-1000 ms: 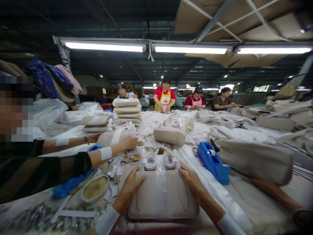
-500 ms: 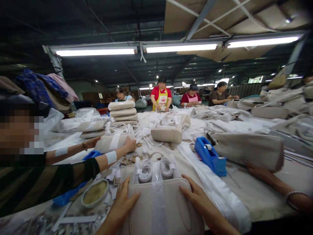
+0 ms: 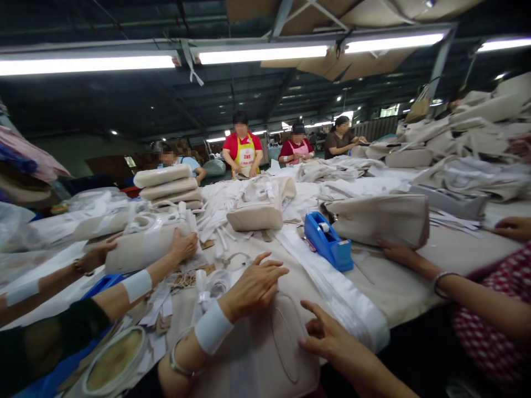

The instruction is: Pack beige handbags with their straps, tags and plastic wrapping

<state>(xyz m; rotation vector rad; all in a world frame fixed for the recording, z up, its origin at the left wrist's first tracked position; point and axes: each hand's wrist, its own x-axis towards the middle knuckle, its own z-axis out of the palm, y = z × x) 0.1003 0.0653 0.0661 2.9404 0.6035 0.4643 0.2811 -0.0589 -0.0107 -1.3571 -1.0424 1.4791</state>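
Observation:
A beige handbag (image 3: 265, 342) stands in front of me, with a strip of clear tape down its face and a stitched loop line on its right side. Wrapped, coiled straps (image 3: 216, 284) rise behind its top edge. My left hand (image 3: 255, 283), a white band and a bangle at its wrist, reaches over the bag's top with fingers stretched out. Beside the bag's right edge is my right hand (image 3: 327, 334), fingers apart and holding nothing. Whether either hand touches the bag, I cannot tell.
A blue tape dispenser (image 3: 328, 243) stands beyond my right hand, near white plastic sleeves (image 3: 344, 298). Co-workers' hands hold another bag (image 3: 141, 246) at left and touch a larger bag (image 3: 381, 221) at right. A round tub (image 3: 116, 359) sits at lower left.
My left hand has left the bag's left side and crossed over its top to the right. My right hand has come off the bag's front. The view has turned right.

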